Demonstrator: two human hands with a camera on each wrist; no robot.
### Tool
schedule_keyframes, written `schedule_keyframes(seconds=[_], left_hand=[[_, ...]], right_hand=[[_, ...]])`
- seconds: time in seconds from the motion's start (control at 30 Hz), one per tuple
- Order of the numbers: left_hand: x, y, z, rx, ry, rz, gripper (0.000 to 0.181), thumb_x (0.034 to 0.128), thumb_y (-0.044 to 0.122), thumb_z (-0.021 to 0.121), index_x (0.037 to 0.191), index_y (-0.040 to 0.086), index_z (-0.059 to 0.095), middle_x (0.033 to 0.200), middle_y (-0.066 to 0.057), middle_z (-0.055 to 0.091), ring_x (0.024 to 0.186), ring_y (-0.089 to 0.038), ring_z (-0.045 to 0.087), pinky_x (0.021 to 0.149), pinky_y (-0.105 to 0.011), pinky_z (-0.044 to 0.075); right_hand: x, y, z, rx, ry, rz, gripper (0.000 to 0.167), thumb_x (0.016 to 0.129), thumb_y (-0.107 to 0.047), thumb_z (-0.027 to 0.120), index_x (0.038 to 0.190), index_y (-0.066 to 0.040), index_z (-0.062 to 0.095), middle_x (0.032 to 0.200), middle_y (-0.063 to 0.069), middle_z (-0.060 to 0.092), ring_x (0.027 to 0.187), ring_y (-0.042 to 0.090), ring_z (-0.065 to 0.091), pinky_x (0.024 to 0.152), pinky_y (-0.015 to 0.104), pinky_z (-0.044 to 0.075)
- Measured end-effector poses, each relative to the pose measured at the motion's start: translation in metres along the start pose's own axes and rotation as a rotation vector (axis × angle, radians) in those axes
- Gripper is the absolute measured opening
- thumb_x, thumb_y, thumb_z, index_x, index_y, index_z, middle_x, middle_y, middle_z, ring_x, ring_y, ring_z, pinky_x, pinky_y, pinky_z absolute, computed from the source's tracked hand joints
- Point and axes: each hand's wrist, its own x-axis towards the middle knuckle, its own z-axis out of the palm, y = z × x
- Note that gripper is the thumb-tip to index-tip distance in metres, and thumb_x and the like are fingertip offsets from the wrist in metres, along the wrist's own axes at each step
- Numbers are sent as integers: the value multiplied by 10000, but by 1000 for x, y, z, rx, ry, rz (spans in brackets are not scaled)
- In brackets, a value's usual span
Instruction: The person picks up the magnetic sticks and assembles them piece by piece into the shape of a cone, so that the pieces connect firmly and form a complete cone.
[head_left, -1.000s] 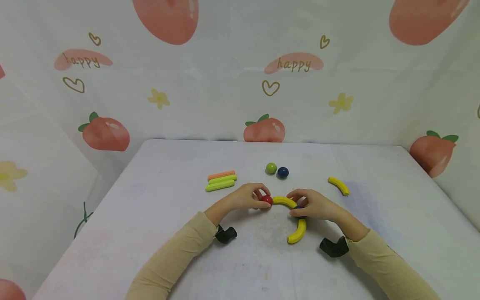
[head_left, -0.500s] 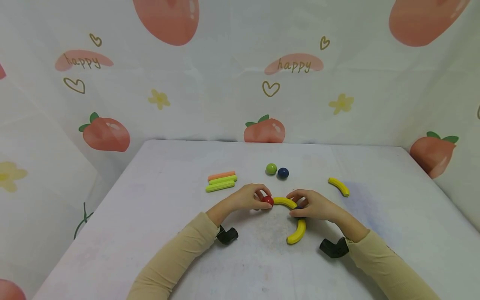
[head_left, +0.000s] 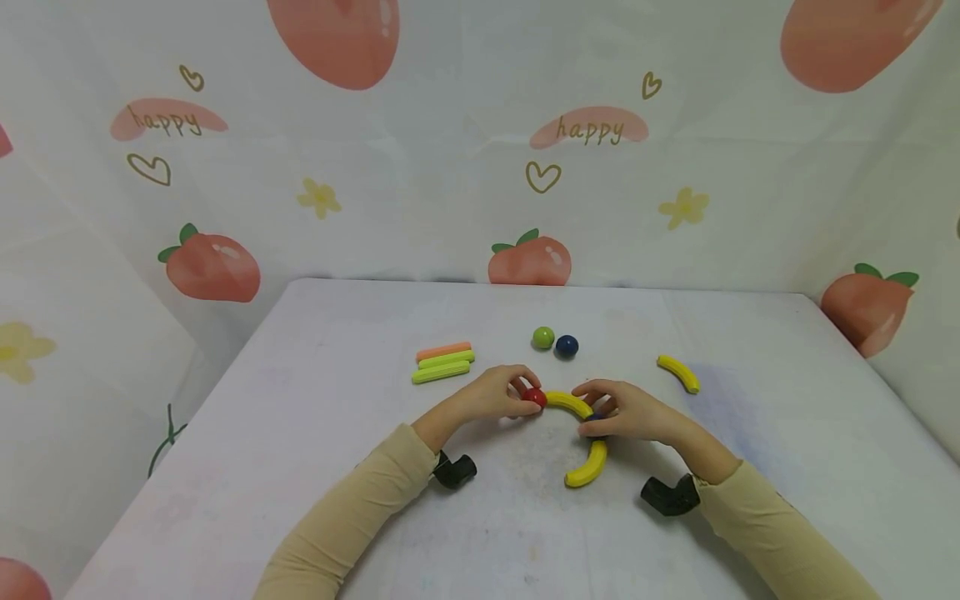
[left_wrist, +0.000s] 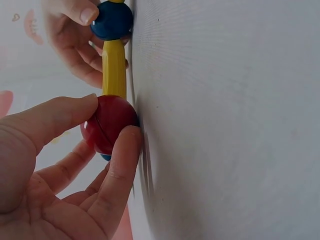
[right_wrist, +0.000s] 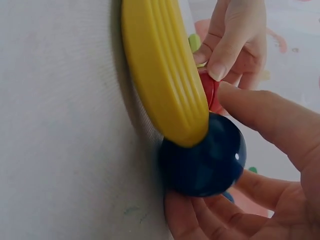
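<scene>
My left hand (head_left: 498, 393) pinches a red ball (left_wrist: 111, 125) between thumb and fingers, low over the white table. Against that ball sits one end of a curved yellow stick (head_left: 570, 403), ridged like a toy banana. Its other end meets a dark blue ball (right_wrist: 202, 157), which my right hand (head_left: 630, 410) holds with the thumb on one side and fingers on the other. From the blue ball a second curved yellow stick (head_left: 587, 467) runs toward me; the right wrist view shows it close up. In the head view, my right fingers hide most of the blue ball.
Beyond my hands lie a green ball (head_left: 543, 337) and another dark blue ball (head_left: 567, 347). An orange stick (head_left: 443, 351) and two lime sticks (head_left: 441, 372) lie side by side at left. A loose yellow curved stick (head_left: 678, 374) rests at right. Black wrist mounts (head_left: 670, 495) hang under both forearms.
The near yellow stick has swung left at its free end. The red ball, pinched throughout, has shifted slightly. My right hand stays on the blue ball.
</scene>
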Motion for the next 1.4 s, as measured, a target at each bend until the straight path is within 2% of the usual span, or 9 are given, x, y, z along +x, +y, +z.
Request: schedule_keyframes(seconds=[0.1,0.3,0.47,0.8,1.1,1.4], left_hand=[[1,0,0,12,17,-2,308,857,194,668,1139,118,572,1096,-120,621,766,-126,540,657,-183,447],[2,1,-1,11,46,-30,334,861,180,662,1170,108,557,1135,-127,612,745,-118,560,637,-184,464],[4,1,0,-8,68,-57,335,861,172,663,1171,107,553,1136,-118,606,766,-122,566,647,-193,481],[6,2,1,-4,57,-42,370,872,171,651,1220,105,544,1181,-110,589,816,-134,572,707,-207,507],[6,7,4,-14,31,2,389,885,176,638,1249,86,538,1214,-112,585,974,-185,631,877,-294,524],[7,12,11,-72,-52,43,418,891,180,630,1277,79,505,1277,-98,567,1057,-210,634,921,-306,511]], right_hand=[[0,1,0,34,-35,-13,557,826,-279,704,1285,-46,492,1203,209,560,996,259,598,841,403,525],[-4,4,-1,78,-122,-92,595,844,-204,674,1355,-46,414,1303,254,464,1029,276,592,887,440,515],[-4,4,-1,99,-164,-119,624,847,-180,662,1382,-45,371,1319,252,437,1052,292,581,911,466,502],[-3,2,0,137,-156,-64,612,873,-251,650,1370,-30,370,1194,224,506,852,184,599,751,290,499],[2,3,3,204,-127,-29,528,903,-223,609,1326,18,403,1092,188,536,815,179,628,746,288,547],[6,1,5,216,-71,15,509,900,-218,611,1312,0,407,1079,181,545,823,188,621,735,301,556]])
